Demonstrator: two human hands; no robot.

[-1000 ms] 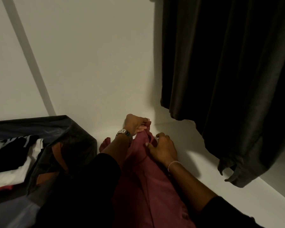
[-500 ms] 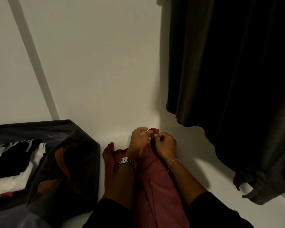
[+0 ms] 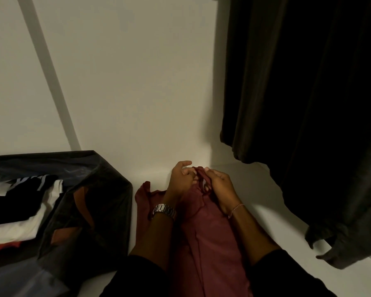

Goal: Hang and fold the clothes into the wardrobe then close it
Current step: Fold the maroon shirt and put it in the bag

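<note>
Garment: maroon garment (image 3: pixel 212 236) lies on the white wardrobe shelf (image 3: pixel 270 211), beside the dark fabric bin (image 3: pixel 107 189).
Hands: left hand (image 3: pixel 180 179) and right hand (image 3: pixel 220 184) both pinch its far edge.
Handling: soft, light, floppy; best held at the corners.

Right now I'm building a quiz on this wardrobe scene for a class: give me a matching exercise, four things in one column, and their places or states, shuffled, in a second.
Things:
1. maroon garment
2. dark hanging garment
3. wristwatch
4. folded white and black clothes

Places or states:
A. on the left hand's wrist
B. stacked inside the dark fabric bin at left
C. lying on the white shelf, its far end pinched by both hands
D. hanging at upper right

Pairs: 1-C, 2-D, 3-A, 4-B
</note>
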